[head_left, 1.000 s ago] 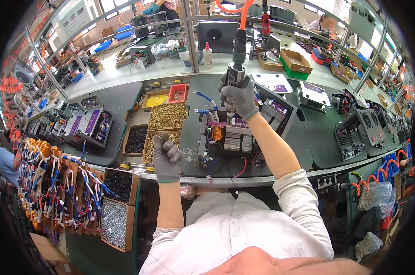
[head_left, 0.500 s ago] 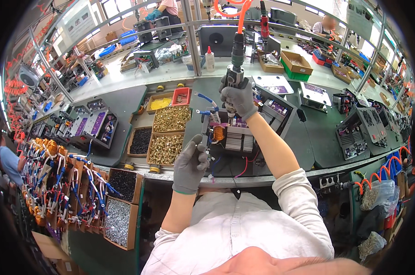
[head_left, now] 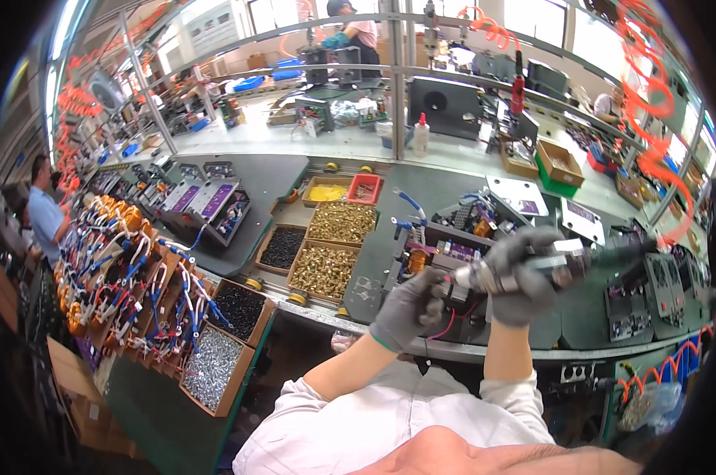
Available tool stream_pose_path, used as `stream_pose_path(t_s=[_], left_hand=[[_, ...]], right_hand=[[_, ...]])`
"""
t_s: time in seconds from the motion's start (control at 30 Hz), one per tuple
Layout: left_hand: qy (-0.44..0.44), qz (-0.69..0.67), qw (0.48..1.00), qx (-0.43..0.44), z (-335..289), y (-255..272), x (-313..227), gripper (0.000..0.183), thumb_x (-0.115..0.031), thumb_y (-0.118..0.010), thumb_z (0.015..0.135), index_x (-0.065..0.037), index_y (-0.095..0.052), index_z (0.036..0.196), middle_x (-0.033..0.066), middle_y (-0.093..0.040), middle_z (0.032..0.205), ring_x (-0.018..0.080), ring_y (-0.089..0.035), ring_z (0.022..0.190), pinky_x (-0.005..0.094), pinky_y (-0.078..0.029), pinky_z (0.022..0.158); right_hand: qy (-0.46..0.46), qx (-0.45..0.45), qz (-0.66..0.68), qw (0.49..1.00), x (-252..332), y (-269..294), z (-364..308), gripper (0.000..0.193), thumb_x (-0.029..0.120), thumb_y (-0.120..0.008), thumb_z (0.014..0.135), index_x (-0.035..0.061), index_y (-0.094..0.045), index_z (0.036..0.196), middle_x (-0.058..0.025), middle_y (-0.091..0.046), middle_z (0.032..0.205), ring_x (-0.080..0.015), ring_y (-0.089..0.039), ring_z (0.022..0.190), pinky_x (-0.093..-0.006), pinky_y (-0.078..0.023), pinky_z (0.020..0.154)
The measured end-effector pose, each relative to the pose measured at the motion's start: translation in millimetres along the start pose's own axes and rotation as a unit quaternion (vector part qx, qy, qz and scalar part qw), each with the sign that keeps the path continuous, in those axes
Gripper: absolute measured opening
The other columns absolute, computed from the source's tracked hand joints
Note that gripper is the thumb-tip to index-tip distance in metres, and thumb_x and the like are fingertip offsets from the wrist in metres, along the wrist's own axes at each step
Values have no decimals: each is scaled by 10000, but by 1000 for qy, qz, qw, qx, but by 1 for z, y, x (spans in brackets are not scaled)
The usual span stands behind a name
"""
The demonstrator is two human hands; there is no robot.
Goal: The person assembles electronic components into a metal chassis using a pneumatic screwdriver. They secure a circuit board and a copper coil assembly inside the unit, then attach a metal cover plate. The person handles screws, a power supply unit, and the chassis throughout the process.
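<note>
Fingers of the grey-gloved right hand (head_left: 522,277) hug the silver-and-black power driver (head_left: 572,259) over the dark green bench (head_left: 378,245) — a slip could poke the grey-gloved left hand (head_left: 411,309), grip unclear, near the tip (head_left: 462,276).

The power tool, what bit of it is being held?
The right grip holds the power tool around its middle. The left grip is by its tip; whether that holds anything can't be told.

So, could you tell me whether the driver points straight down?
No, the right hand holds the driver roughly sideways, tip toward the left hand.
</note>
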State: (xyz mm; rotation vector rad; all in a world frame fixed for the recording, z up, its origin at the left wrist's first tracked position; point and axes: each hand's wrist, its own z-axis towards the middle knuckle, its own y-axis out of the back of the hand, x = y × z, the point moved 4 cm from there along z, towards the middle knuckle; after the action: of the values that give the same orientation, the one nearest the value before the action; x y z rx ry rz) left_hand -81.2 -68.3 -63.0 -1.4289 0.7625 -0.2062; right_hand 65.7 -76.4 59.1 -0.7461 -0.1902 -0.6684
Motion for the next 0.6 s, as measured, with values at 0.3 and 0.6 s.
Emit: stream_pose_path(t_s=[0.3, 0.6], left_hand=[[-22, 28, 998, 51, 8, -29, 23, 318, -314, -499, 997, -45, -574, 1150, 31, -647, 814, 140, -585, 672, 240, -452, 582], [83, 103, 991, 17, 44, -34, 24, 309, -353, -539, 974, -70, -603, 1079, 26, -639, 799, 123, -592, 643, 231, -444, 523]], right_hand=[[218, -82, -104, 967, 41, 18, -44, 469, 25, -576, 707, 51, -524, 1173, -133, -586, 897, -203, -617, 652, -319, -546, 583], [237, 32, -114, 964, 53, 21, -26, 453, -56, -566, 788, 64, -487, 1218, -159, -569, 927, -242, -597, 724, -377, -526, 655]])
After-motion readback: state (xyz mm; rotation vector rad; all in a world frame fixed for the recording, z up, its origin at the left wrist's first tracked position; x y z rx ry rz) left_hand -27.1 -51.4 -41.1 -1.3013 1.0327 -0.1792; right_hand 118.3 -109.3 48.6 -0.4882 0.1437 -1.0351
